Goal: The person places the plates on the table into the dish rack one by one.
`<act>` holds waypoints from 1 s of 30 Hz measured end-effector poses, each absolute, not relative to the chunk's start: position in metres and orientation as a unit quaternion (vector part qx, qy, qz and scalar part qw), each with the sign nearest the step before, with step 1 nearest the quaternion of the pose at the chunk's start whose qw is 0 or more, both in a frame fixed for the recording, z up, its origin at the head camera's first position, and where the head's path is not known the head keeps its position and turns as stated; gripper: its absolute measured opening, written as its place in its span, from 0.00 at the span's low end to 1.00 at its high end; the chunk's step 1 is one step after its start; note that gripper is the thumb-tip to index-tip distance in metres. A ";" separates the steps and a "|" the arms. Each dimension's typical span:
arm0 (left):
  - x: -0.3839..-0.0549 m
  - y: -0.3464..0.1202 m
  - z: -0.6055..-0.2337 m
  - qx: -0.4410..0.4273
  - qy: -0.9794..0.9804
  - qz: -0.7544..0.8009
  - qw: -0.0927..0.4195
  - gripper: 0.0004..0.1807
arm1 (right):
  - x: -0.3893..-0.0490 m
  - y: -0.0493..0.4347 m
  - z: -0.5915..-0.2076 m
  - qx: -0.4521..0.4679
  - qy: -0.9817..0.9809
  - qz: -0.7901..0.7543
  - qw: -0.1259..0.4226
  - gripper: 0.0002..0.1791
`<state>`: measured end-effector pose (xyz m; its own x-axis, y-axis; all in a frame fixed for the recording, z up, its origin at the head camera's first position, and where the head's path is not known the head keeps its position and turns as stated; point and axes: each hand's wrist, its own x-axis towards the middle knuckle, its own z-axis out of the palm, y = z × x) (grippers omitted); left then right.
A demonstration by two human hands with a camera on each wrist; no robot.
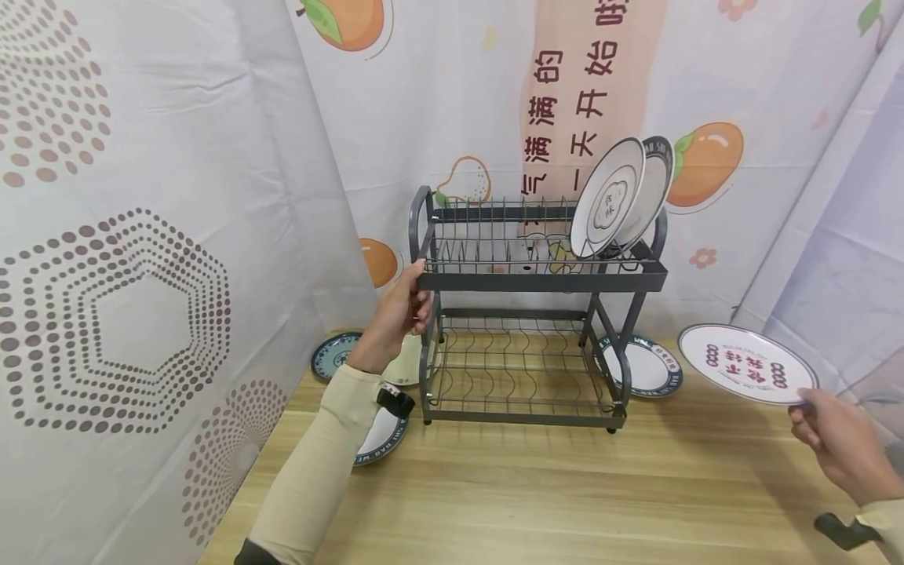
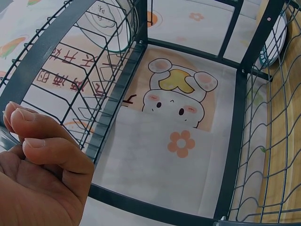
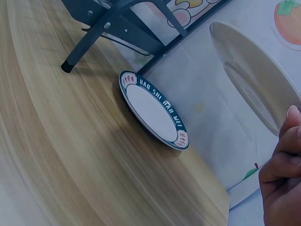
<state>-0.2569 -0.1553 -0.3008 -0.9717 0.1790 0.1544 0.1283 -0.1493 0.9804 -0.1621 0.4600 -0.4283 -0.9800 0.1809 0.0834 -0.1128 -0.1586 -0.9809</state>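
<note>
My left hand [image 1: 395, 320] grips the left front corner of the upper tier of a dark grey two-tier dish rack [image 1: 540, 281]. In the left wrist view its curled fingers [image 2: 56, 150] sit beside the rack's bar. Off to the right of the rack, my right hand [image 1: 840, 443] pinches the edge of a white plate [image 1: 745, 365] with red characters and a thin dark rim. This plate is held up off the table, and its underside shows in the right wrist view. Two plates lean upright at the upper tier's right end: a white plate [image 1: 606, 200] in front, a dark-rimmed plate [image 1: 660, 176] behind.
A green-rimmed plate [image 1: 646, 367] lies on the wooden table [image 1: 523, 494] by the rack's right side. At the left are a blue-patterned plate [image 1: 330, 357], a pale dish [image 1: 407, 362] and another rimmed plate [image 1: 384, 435], partly behind my forearm. Printed curtains hang behind and at the sides.
</note>
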 end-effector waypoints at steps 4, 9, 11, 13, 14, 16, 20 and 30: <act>-0.257 -0.156 -0.301 0.119 0.651 0.750 0.018 0.31 | -0.158 0.457 -0.423 -0.020 -0.633 0.769 0.094 0.23; -0.257 -0.156 -0.301 0.122 0.649 0.751 0.016 0.31 | -0.154 0.454 -0.416 0.003 -0.608 0.788 0.091 0.23; -0.257 -0.156 -0.301 0.122 0.649 0.751 0.014 0.31 | -0.153 0.454 -0.413 0.016 -0.600 0.794 0.091 0.23; -0.257 -0.156 -0.301 0.123 0.648 0.752 0.013 0.32 | -0.153 0.454 -0.412 0.021 -0.601 0.793 0.093 0.22; -0.257 -0.156 -0.302 0.124 0.648 0.752 0.013 0.32 | -0.152 0.454 -0.411 0.020 -0.604 0.791 0.093 0.22; -0.256 -0.156 -0.302 0.123 0.648 0.752 0.013 0.31 | -0.151 0.455 -0.410 0.023 -0.614 0.783 0.093 0.22; -0.256 -0.156 -0.302 0.124 0.647 0.752 0.013 0.31 | -0.148 0.454 -0.408 0.012 -0.626 0.775 0.090 0.22; -0.255 -0.155 -0.301 0.121 0.647 0.753 0.010 0.31 | -0.143 0.453 -0.398 0.020 -0.602 0.794 0.073 0.25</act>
